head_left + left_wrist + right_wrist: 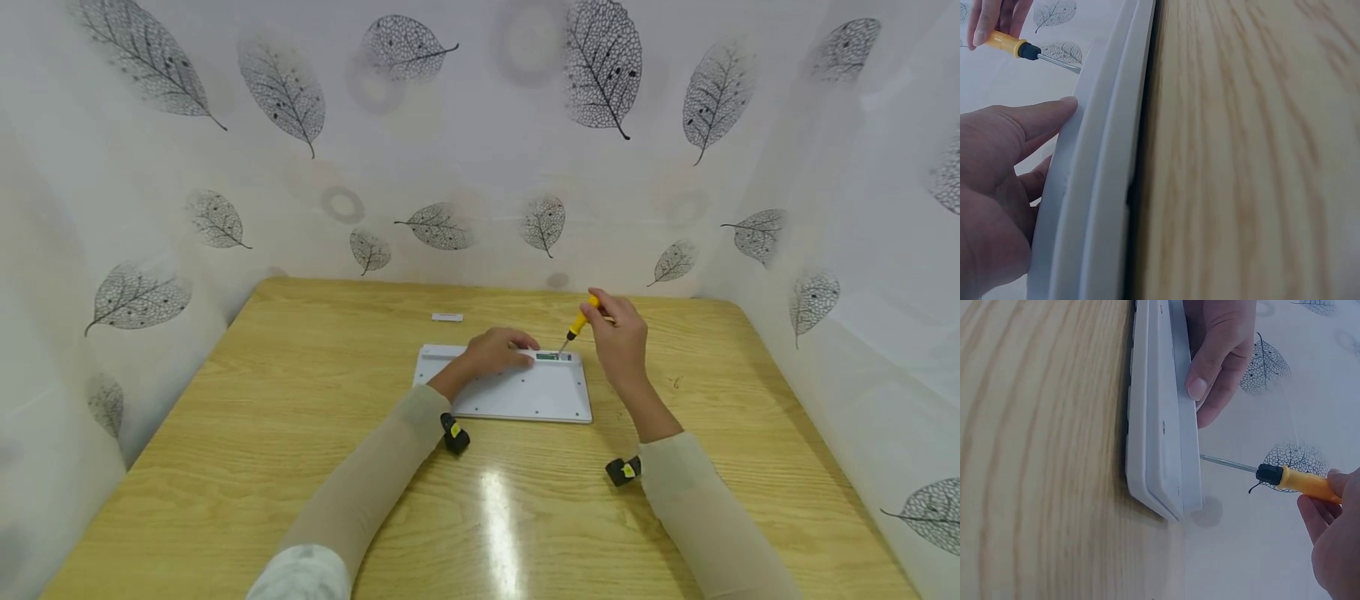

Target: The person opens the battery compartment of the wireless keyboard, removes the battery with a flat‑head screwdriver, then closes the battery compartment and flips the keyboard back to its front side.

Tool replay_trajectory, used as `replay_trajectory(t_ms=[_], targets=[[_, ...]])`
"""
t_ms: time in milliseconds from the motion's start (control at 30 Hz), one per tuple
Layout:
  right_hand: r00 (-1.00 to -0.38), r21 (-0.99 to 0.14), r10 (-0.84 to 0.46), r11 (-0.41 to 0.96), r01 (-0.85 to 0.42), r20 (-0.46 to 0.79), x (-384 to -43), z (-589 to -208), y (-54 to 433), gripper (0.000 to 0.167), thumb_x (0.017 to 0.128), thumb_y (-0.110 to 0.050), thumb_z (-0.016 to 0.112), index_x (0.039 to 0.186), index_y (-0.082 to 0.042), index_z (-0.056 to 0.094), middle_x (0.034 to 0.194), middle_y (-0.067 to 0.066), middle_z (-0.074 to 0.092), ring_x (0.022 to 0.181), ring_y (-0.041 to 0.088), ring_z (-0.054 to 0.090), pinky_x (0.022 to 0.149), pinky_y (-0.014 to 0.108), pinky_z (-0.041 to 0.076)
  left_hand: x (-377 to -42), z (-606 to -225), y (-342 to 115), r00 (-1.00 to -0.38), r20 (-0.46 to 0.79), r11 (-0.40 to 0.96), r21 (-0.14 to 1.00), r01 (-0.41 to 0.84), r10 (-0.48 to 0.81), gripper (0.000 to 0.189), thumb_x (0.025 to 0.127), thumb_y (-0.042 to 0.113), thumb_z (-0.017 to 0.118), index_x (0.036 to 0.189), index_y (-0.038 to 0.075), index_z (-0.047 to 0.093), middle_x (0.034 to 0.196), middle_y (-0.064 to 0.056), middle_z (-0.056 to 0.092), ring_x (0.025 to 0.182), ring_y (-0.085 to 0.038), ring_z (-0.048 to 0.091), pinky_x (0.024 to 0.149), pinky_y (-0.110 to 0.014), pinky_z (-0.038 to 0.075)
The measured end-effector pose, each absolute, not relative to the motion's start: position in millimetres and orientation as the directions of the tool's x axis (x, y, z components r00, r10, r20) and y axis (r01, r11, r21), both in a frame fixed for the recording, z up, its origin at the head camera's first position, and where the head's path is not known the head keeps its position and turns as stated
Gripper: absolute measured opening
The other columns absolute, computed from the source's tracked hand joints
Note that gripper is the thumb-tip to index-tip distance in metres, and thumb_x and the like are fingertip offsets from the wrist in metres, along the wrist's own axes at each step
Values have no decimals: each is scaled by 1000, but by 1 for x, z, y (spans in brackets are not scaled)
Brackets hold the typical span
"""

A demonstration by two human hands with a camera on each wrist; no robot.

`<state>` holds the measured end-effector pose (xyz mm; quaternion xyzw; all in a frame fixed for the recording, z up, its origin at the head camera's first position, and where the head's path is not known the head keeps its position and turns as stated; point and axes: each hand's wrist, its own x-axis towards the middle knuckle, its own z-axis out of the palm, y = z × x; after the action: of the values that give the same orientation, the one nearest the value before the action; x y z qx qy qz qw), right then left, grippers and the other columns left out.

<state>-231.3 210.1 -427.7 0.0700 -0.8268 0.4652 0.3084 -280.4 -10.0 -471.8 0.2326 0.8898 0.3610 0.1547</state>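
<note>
A white keyboard (pixel 551 396) lies face down on the table, small screws dotted over its back. Along its far raised edge, a narrow battery compartment (pixel 547 357) is uncovered and shows something green inside. My left hand (pixel 495 352) holds that raised edge beside the compartment, thumb on the near side and fingers beyond it. My right hand (pixel 621 337) pinches the yellow handle of a screwdriver (pixel 580 323), which slants down with its tip at the compartment. In the right wrist view, the metal shaft of the screwdriver (pixel 1229 463) meets the ridge just past the left thumb.
A small white strip (pixel 447 317) lies on the wooden table (pixel 300 375) behind the keyboard. White curtains (pixel 480 167) with a leaf print hang around the back and both sides. A black wrist camera (pixel 454 433) sits near the left sleeve, another (pixel 623 472) near the right.
</note>
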Motion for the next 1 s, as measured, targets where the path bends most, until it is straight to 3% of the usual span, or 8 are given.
replay_trajectory(t_ms=[467,767,1000], targets=[[-801,-684,114,600,-416,588,-227,-424,201,31,96,-17,70,124,-3,70,107,16,66,92,25,68,78,3,47,-279,-470,-9,-849,-110,637,713,295,517,30,95,38,70,124,31,71,123,7,68,113,-14,61,99,-41,45],[-828,-620,6,667,-414,560,-226,-424,198,38,97,-13,68,134,-5,63,108,15,67,99,28,69,82,36,60,-279,-470,-10,-845,-100,631,712,308,526,31,95,38,70,125,32,70,124,7,68,114,-15,61,100,-42,46],[-781,-465,-103,753,-466,616,-228,-423,190,40,96,-13,69,135,-6,63,95,16,63,85,26,66,72,37,59,-280,-472,-9,-845,-103,643,699,314,525,30,95,38,69,125,32,70,126,6,68,116,-14,61,102,-42,46]])
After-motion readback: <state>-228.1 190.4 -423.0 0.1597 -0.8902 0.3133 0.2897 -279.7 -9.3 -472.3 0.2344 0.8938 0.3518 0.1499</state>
